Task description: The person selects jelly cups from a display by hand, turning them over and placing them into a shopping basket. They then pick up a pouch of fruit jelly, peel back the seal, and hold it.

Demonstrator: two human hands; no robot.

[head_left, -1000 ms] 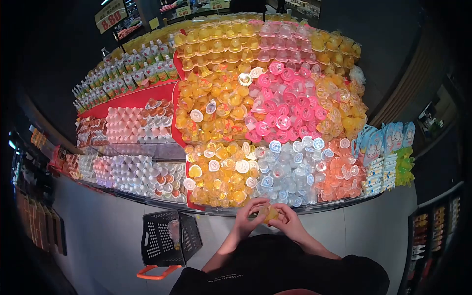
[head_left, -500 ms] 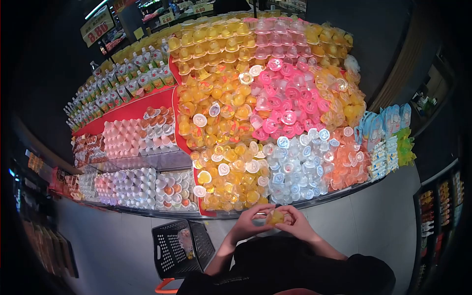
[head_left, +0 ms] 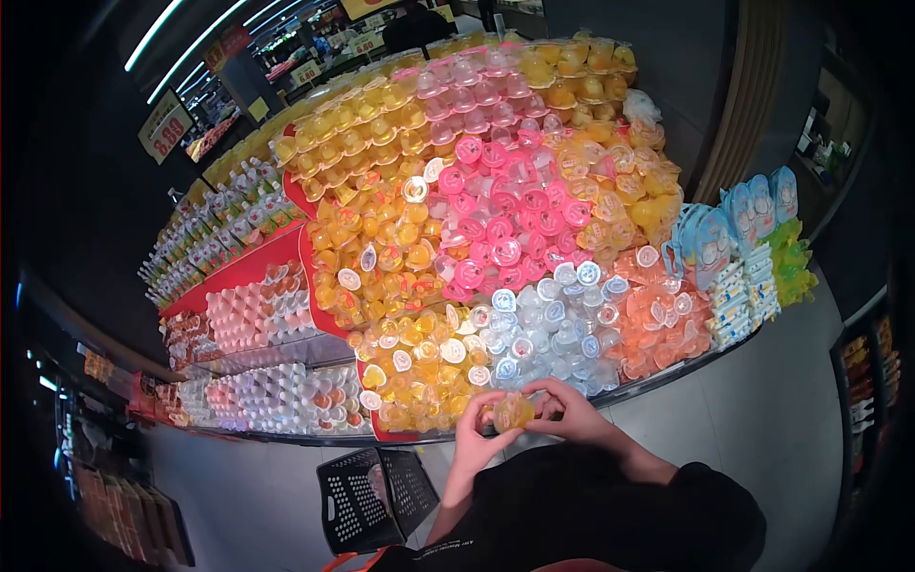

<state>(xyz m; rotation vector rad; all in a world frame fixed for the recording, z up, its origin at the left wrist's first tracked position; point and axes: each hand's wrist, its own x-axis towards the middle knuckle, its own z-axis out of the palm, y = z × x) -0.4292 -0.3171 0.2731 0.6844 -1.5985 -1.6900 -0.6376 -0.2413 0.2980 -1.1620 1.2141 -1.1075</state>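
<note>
A yellow jelly cup [head_left: 514, 413] is held up between both hands, just in front of the display's lower edge. My left hand [head_left: 476, 431] curls around its left side, thumb beneath it. My right hand [head_left: 564, 410] is closed at the cup's right side, fingers bent toward it. Behind the hands lie piles of yellow jelly cups [head_left: 424, 367], clear and blue-lidded ones [head_left: 543, 329], orange ones [head_left: 656, 319] and pink ones [head_left: 510, 219].
A black shopping basket [head_left: 360, 505] with an orange handle stands on the floor at lower left. Small bottles or pouches [head_left: 219, 224] fill the left shelf. Blue bag-shaped packs [head_left: 710, 243] hang at the right end. A price sign [head_left: 165, 127] is at upper left.
The view has turned and tilted, so the display appears rotated and the basket sits slightly further right. The cup is now turned more toward the camera, with both hands still at it.
</note>
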